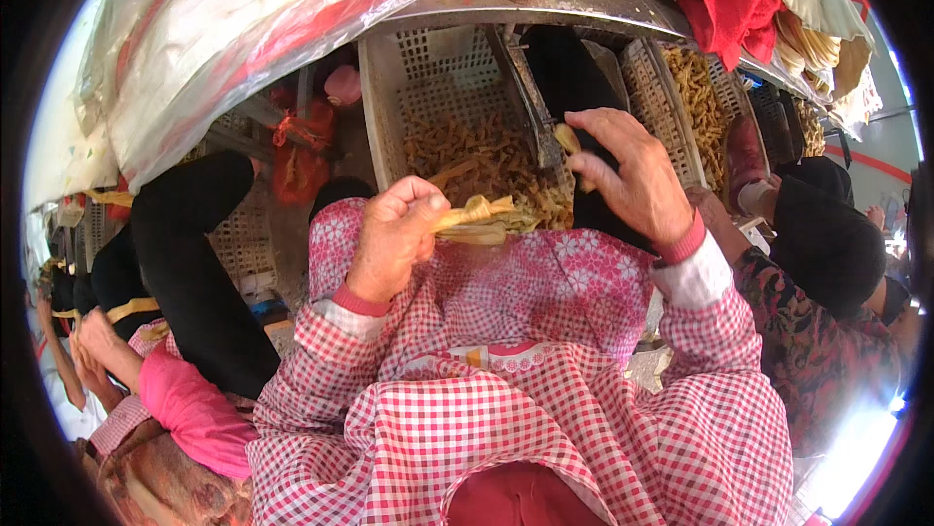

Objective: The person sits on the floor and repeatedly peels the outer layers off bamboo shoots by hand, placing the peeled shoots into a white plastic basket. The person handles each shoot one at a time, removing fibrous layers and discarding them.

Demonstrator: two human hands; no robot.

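Observation:
My left hand (398, 234) grips one end of a yellowish, fibrous plant strip (478, 211). The strip points right, over my lap and the near end of a plastic crate. More pale strips (529, 218) lie just beyond it, at the edge of my flowered apron (569, 263). Between the thumb and forefinger of my right hand (635, 176) is a short yellow plant piece (566, 138). It is beside a narrow upright metal bar (531, 99) fixed at the table's edge. Brown-yellow cut pieces (467, 143) cover the floor of the white perforated crate (373, 103).
A metal table edge (525, 15) runs across the top, with plastic sheeting (241, 22) and a red cloth (733, 4) on it. Another crate (657, 99) stands to the right. Co-workers sit close by; a pink sleeve (193, 409) is at left, a patterned sleeve (803, 343) at right.

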